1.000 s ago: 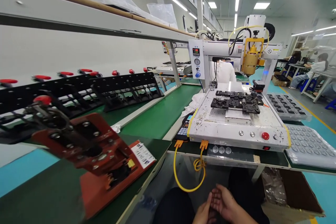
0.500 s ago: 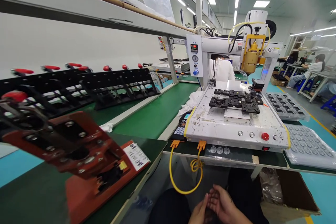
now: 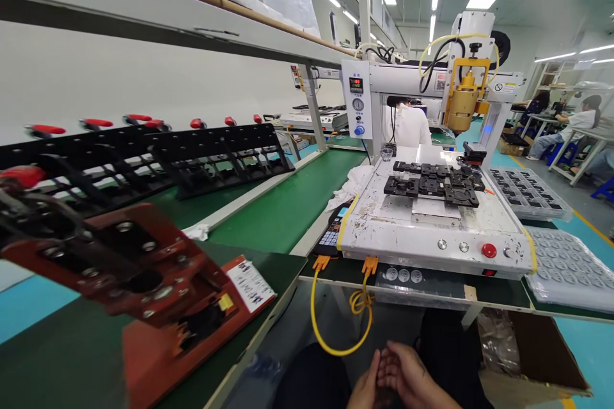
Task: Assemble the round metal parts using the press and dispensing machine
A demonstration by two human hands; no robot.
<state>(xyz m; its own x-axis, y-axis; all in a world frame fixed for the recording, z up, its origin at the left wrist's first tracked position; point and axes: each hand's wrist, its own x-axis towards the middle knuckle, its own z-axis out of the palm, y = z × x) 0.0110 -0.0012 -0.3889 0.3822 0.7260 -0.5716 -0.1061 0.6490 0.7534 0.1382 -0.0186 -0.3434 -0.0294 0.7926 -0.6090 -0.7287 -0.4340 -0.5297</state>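
Note:
At the bottom of the view, my left hand [image 3: 366, 384] and my right hand [image 3: 407, 372] rest together above my lap, palms turned towards each other. The right hand's fingers are loosely bent and reach close to the left hand. Nothing shows in either hand, though the lower part of the left one is cut off by the frame edge. Above them hangs a looped yellow cable [image 3: 315, 326], plugged into a white dispensing machine [image 3: 398, 233]. Black fixtures [image 3: 432, 184] lie on the machine's bed, beneath its brass-coloured head [image 3: 461, 108].
A red-brown clamp press [image 3: 163, 275] stands at the left, before black racks with red-handled clamps [image 3: 215, 153]. A green conveyor belt [image 3: 283, 204] runs away beside the machine. Trays of parts [image 3: 530, 192] lie right, above a cardboard box [image 3: 547, 351]. Co-workers sit further back.
The view has shifted very slightly, so the machine appears a little further right. My hands stay together in the same place.

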